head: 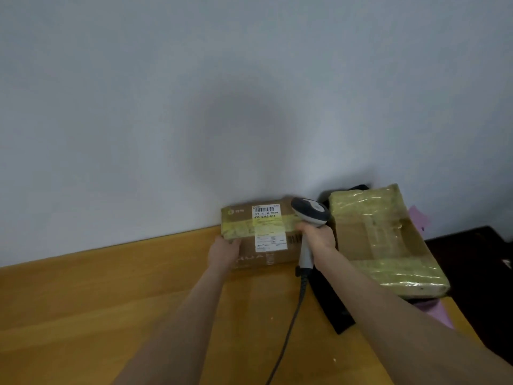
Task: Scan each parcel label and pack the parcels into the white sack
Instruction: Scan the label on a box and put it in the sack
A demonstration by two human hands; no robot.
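A brown cardboard parcel [249,254] with yellow tape lies on the wooden table [97,301] against the wall. Its white label [268,226] with a barcode faces up. My left hand [223,252] grips the parcel's left front corner. My right hand [316,237] holds a grey handheld scanner [309,211] by its handle, its head just right of the label's top edge. The scanner's cable [291,323] trails toward me. No white sack is in view.
A larger parcel [383,240] wrapped in yellow tape lies to the right, on a black object [333,309] and pink paper [433,312]. A dark surface [477,273] lies beyond the table's right edge. A pale wall [222,93] rises behind everything.
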